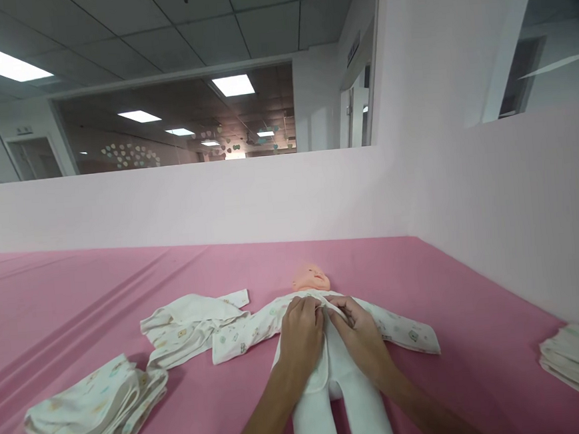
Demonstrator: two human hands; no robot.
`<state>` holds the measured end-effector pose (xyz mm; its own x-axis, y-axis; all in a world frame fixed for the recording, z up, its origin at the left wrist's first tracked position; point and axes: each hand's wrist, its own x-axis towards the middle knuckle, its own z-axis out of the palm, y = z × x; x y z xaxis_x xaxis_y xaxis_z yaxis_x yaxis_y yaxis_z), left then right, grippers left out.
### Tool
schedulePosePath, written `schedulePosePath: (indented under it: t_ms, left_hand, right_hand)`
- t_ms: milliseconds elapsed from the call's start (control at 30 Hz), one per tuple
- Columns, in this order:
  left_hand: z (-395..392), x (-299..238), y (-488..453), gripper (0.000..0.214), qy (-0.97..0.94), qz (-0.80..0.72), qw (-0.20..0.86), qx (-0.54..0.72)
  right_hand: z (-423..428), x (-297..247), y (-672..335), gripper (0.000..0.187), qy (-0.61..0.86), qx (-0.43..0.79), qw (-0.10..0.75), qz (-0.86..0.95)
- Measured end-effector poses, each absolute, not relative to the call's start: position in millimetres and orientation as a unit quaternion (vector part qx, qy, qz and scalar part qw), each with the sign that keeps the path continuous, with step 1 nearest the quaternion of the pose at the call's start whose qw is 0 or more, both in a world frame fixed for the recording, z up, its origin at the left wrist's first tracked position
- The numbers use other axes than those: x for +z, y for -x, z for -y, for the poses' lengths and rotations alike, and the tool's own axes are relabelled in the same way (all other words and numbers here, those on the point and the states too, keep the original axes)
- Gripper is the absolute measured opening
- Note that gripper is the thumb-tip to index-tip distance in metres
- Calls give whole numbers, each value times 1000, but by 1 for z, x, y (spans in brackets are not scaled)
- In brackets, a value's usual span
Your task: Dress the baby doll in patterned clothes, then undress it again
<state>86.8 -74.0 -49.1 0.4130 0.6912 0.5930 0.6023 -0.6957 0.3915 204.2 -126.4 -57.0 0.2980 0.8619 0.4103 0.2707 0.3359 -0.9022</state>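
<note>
Head view, lower centre: I see right hand [359, 335] pinching shirt [262, 321] on doll [312, 279], left hand [302, 329] curled at it, grip unclear.

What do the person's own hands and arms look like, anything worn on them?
The left hand and right hand are bare, with no gloves, rings or markings visible. The forearms are uncovered too: no sleeves, watch or bracelet in view.

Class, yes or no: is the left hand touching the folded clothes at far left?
No, the left hand is on the doll's top.
</note>
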Motion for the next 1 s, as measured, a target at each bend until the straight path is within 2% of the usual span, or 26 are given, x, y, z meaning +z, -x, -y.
schedulePosePath:
  t_ms: [167,333,600,733,867,1000]
  left_hand:
    - [75,-50,-87,20,-838,-386,77,378]
    - [74,-50,-86,18,-818,-400,139,389]
    - [73,-36,-78,20,-775,-343,359,390]
    - [71,-36,-78,18,-734,-347,428,396]
    - [67,-39,-80,18,-699,-335,477,414]
    - [66,-44,-83,13,-691,-332,474,434]
  right_hand:
    - [127,-61,-202,22,531,188,597,572]
    - [126,-69,-203,24,539,137,574,601]
    - [127,-75,-205,32,545,138,548,619]
    - [129,-73,-204,36,543,125,531,639]
    - [131,-71,-202,34,556,124,522,634]
    - [133,-70,-200,30,580,134,516,617]
